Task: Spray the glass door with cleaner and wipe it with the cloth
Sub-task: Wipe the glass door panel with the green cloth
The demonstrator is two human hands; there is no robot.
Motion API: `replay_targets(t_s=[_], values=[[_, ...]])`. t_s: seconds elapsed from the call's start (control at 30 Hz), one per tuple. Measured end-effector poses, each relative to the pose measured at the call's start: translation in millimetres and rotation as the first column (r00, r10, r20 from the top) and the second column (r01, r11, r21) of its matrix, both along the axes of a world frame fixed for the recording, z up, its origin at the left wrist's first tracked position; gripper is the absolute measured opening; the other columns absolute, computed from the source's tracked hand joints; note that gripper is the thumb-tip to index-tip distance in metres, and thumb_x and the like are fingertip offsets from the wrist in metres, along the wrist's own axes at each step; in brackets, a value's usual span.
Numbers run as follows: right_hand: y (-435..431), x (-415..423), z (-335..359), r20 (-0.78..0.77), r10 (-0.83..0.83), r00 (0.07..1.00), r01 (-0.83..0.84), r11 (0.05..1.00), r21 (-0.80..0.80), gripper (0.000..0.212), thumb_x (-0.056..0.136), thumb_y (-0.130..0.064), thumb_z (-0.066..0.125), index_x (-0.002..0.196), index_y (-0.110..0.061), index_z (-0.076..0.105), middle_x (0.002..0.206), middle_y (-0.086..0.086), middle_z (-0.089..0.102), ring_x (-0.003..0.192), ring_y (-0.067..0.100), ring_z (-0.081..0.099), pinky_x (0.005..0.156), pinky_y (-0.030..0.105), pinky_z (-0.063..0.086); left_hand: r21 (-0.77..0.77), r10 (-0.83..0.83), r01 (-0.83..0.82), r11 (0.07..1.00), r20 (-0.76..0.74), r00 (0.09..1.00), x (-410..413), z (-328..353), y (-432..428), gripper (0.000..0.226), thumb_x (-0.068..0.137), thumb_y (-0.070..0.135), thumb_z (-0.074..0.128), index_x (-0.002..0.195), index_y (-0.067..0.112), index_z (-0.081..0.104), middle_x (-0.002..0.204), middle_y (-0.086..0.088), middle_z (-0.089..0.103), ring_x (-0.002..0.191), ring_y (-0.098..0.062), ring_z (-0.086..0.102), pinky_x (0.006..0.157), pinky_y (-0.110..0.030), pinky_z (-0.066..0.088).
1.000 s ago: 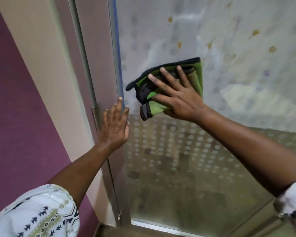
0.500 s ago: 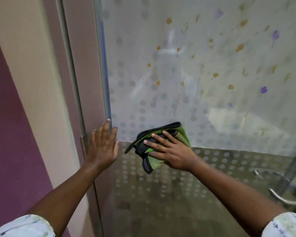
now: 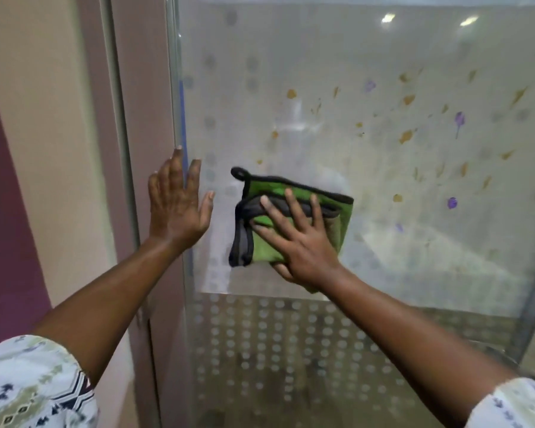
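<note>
The folded green cloth point(image 3: 294, 217) was pressed against the glass door point(image 3: 383, 149) by the spread right hand point(image 3: 300, 242); the left hand point(image 3: 178, 205) was laid flat, fingers extended, at its edge.

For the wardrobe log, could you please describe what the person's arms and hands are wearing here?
Both hands, the left hand and the right hand, are bare: no gloves, and no rings or watch visible. The forearms are uncovered. Each arm ends in a short white patterned sleeve printed with dark navy and olive geometric motifs; the right sleeve shows only at the frame's corner.
</note>
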State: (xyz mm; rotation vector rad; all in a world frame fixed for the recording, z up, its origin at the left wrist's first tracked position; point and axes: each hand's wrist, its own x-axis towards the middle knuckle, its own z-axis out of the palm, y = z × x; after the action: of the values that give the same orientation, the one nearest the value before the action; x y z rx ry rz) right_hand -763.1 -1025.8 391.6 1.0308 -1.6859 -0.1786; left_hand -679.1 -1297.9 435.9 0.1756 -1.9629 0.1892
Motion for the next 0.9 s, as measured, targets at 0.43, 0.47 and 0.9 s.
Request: replay_targets(t_s=[0.43,0.47,0.9], values=[[46.3,-26.5,108.4,-0.17,0.078,0.982,-0.032,0.966,0.258,0.067,0.089,-0.048,0.057,0.153,-0.029,0.048,0.167,0.002,0.034,0.155,0.038,0.027,0.123,0.063,0.02,-0.063,-0.028,0.024,0.998,-0.058,0.998,-22.0,-12.9,-23.9,0.072,0.101,0.048,0.035,0.163,0.016,0.019,0.171,-0.014,0.01,0.147,-0.039,0.026,0.114,-0.055,0.026],[45.8,-25.5,133.7,-0.182,0.023,0.983,0.009,0.985,0.173,0.069,0.088,-0.049,0.057,0.154,-0.031,0.046,0.168,0.001,0.032,0.155,0.037,0.026,0.123,0.063,0.02,-0.047,-0.032,0.029,0.998,-0.061,0.998,-22.7,-13.8,-22.6,0.072,0.1,0.047,0.036,0.163,0.017,0.019,0.171,-0.014,0.009,0.149,-0.038,0.024,0.115,-0.056,0.024],[-48.7,7.4,79.8,-0.03,-0.018,0.999,0.013,0.983,-0.181,0.082,0.075,-0.052,0.063,0.152,-0.03,0.047,0.171,0.005,0.023,0.158,0.04,0.013,0.123,0.068,0.011,-0.067,-0.064,0.058,0.996,-0.091,0.994,-22.3,-15.0,-26.1,0.07,0.098,0.042,0.04,0.162,0.019,0.025,0.171,-0.012,0.015,0.15,-0.036,0.027,0.114,-0.053,0.027]])
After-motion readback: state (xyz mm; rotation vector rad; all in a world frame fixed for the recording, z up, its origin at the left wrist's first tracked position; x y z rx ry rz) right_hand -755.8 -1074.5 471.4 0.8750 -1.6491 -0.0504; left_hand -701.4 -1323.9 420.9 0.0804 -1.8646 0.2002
